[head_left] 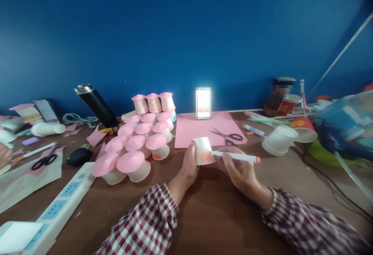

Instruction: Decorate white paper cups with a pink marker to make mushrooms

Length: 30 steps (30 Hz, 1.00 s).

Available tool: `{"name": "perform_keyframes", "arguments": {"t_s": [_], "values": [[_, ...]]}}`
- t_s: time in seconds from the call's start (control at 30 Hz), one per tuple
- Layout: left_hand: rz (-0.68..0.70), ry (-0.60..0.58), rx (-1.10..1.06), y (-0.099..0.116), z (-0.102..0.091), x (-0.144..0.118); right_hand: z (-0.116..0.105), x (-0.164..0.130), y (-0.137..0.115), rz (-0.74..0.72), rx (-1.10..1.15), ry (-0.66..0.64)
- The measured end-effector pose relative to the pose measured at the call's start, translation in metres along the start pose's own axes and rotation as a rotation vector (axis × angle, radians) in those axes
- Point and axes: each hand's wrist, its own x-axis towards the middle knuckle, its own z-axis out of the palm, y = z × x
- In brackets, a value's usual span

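Note:
My left hand (190, 162) is closed around the left side of a white paper cup (204, 145), which is upside down, with an orange coloured patch low on its side. In my right hand (240, 173) is a white marker (237, 156) with an orange end, held like a pen. Its tip points left and meets the cup's side, or is very close to it. Just behind the hands lie black scissors (230, 136) on pink paper sheets (190, 128). A marker cap (250, 133) lies to the right of the sheets.
Several paper cups with pink cone tops (135, 161) stand in rows on the left. Near them are a power strip (62, 204), a black flask (96, 105) and another pair of scissors (45, 161). Plain white cups (279, 140) and a blue marker (253, 130) are on the right.

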Motion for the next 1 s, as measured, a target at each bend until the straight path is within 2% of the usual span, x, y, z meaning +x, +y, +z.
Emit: {"name": "perform_keyframes", "arguments": {"t_s": [0.2, 0.6, 0.77, 0.9, 1.0], "values": [[0.038, 0.009, 0.030, 0.000, 0.000, 0.000, 0.000, -0.001, 0.002, -0.002, 0.019, -0.015], [-0.009, 0.013, 0.007, 0.004, 0.002, -0.002, 0.000, 0.001, 0.002, -0.038, -0.033, 0.013], [0.032, 0.030, 0.036, 0.005, 0.004, -0.003, -0.001, 0.001, 0.002, -0.039, -0.036, -0.018], [-0.017, 0.038, -0.031, 0.005, 0.004, -0.002, -0.001, 0.001, -0.005, -0.005, 0.022, -0.040], [-0.044, 0.037, -0.078, 0.006, 0.004, -0.003, 0.000, 0.003, -0.010, 0.003, 0.041, 0.019]]}}
